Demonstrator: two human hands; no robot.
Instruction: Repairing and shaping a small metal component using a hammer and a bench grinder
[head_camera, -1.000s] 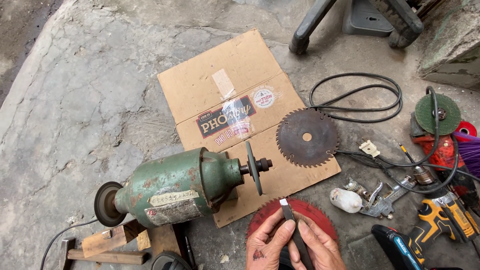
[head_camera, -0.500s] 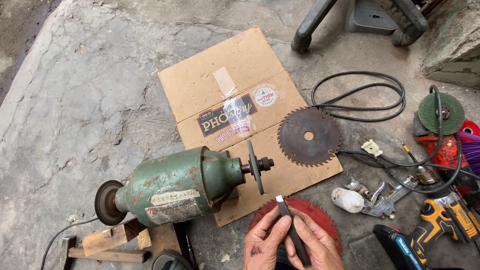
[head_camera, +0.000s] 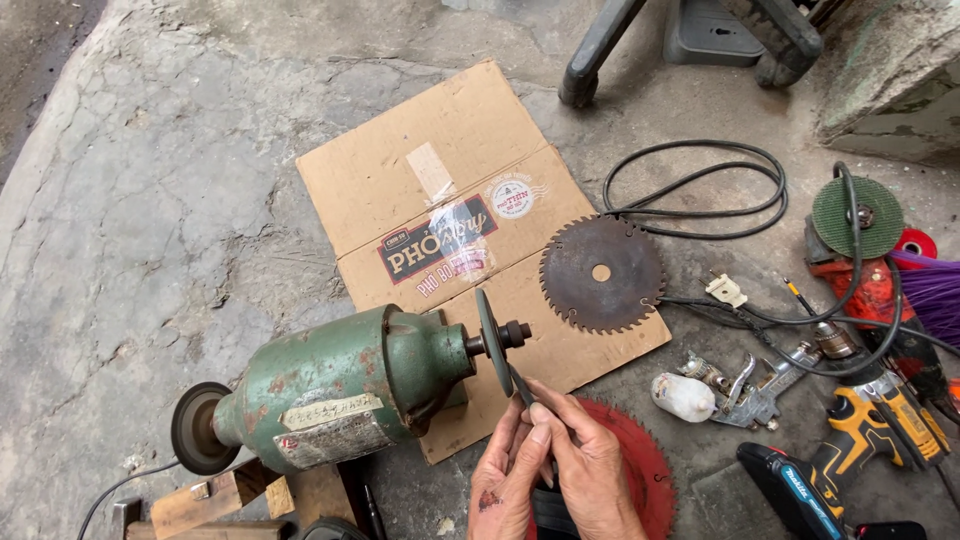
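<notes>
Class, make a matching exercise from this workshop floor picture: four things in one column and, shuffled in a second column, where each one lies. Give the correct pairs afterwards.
Things:
1. rusty saw blade
2. red saw blade
3. green motor
4. black cable loop

Places:
A. under the person's hands, on the floor
B. on the right corner of the cardboard
C. on the bare floor, beyond the rusty blade
D. at the cardboard's near edge, shaft pointing right

Pairs: 1-B, 2-A, 3-D, 4-C
</notes>
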